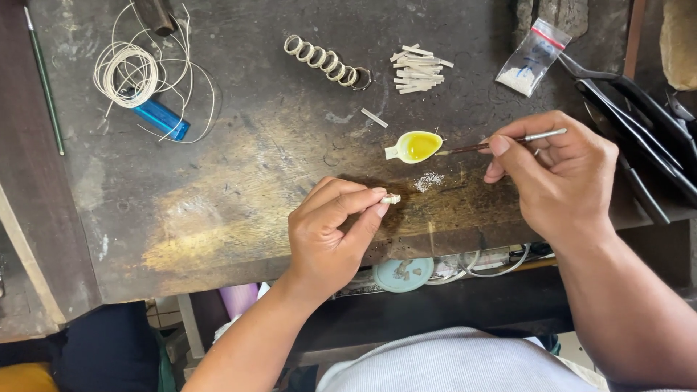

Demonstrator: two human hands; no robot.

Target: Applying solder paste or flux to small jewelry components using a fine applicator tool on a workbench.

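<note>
Fingertips of left hand (327,239) pinch a small pale ring (391,198) — right hand (563,174) grips a thin brush (501,143).

L hand (328,234) near the bench's front edge w/ thumb and fingertips pinched together, R hand (563,178) fingers curled in a pen-type grip, both forearms bare.

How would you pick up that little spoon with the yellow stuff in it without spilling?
Probably by the short white handle stub at the left end of the spoon, coming from the left and keeping it level. The bowl is full of yellow liquid, and the brush tip held by the right hand sits at its right edge, so that side is crowded.
</note>
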